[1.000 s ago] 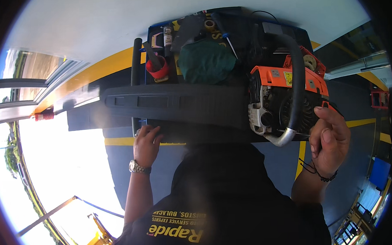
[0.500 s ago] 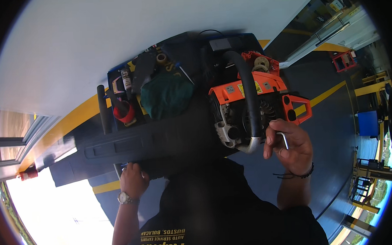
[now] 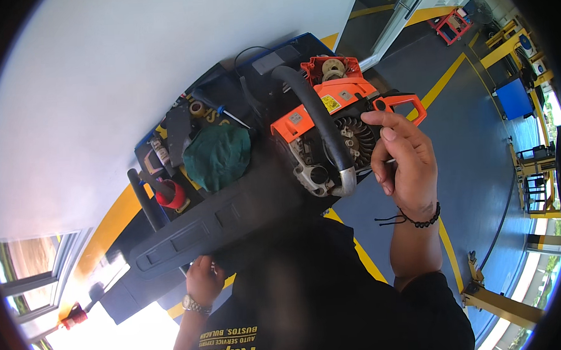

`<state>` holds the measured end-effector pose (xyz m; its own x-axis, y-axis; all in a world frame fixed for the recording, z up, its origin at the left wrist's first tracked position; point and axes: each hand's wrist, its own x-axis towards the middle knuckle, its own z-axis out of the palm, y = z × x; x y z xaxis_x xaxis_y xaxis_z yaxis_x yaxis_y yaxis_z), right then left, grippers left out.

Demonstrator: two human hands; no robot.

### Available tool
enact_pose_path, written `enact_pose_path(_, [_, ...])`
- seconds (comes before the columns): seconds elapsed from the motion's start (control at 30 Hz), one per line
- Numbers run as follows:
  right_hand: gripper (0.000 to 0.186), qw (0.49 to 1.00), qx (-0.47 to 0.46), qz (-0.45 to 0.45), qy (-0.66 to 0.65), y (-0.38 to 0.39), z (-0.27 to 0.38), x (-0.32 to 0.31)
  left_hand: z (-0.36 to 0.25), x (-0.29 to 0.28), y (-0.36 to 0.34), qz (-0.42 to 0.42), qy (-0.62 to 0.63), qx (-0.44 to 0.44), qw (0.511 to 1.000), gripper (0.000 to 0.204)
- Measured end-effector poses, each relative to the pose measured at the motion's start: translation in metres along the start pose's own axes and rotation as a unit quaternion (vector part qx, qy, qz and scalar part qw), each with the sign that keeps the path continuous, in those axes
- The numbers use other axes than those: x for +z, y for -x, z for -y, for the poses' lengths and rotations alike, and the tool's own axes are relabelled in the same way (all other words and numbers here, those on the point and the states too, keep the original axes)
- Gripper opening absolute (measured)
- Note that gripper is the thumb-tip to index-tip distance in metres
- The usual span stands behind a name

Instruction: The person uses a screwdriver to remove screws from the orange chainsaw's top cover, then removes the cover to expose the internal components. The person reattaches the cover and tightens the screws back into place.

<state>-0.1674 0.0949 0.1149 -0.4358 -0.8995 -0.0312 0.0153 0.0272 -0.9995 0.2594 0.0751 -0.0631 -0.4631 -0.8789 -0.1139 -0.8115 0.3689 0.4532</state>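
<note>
An orange chainsaw [image 3: 352, 92] with a black wrap handle [image 3: 318, 107] lies partly stripped, its finned flywheel [image 3: 356, 139] showing. From it a long black bar cover [image 3: 189, 236] reaches to the left. Beside the flywheel, my right hand [image 3: 408, 157] is raised with its index finger stretched out. Between its thumb and curled fingers sits a hex key [image 3: 391, 161], mostly hidden now; its bent silver shaft showed clearly earlier. My left hand [image 3: 204, 281] rests at the near edge of the bar cover, fingers curled; what they grip, if anything, is hidden.
On the blue cart [image 3: 315, 43] lie a green cloth [image 3: 218, 156], a screwdriver [image 3: 233, 117], a tape roll [image 3: 197, 108] and a spray can [image 3: 160, 152]. A red round holder [image 3: 172, 193] sits at its left end. A white wall [image 3: 162, 49] stands behind.
The view has turned, so the chainsaw and cart appear tilted and farther left. My right hand has risen nearer the flywheel, its index finger extended, the hex key now mostly covered. My left hand stays curled.
</note>
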Motion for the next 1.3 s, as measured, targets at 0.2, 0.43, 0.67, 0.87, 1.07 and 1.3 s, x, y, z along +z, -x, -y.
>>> enact_pose_path(0.2, [0.052,0.994,0.005,0.05,-0.094,-0.001,-0.005,-0.012,0.024,-0.062,-0.011,-0.12,0.198,0.013,0.973,0.017])
enact_pose_path(0.43, [0.049,0.961,-0.091,0.248,-0.084,-0.01,-0.03,-0.036,0.03,-0.1,-0.009,-0.248,0.359,-0.041,0.899,0.023])
enact_pose_path(0.67, [0.043,0.996,-0.012,0.052,0.069,-0.003,-0.003,-0.017,0.032,-0.059,0.012,-0.242,0.209,-0.049,0.946,0.013])
enact_pose_path(0.87, [0.055,0.995,-0.052,0.066,-0.062,0.003,-0.016,-0.01,0.045,-0.06,0.015,-0.275,0.276,-0.122,0.913,0.014])
enact_pose_path(1.07, [0.048,0.985,-0.108,0.134,0.018,0.002,-0.019,-0.012,0.039,-0.052,0.005,-0.263,0.378,-0.132,0.878,0.014])
enact_pose_path(1.3, [0.042,0.999,0.006,0.016,0.04,0.008,0.007,-0.002,0.012,-0.032,-0.016,-0.206,0.416,-0.121,0.877,0.017])
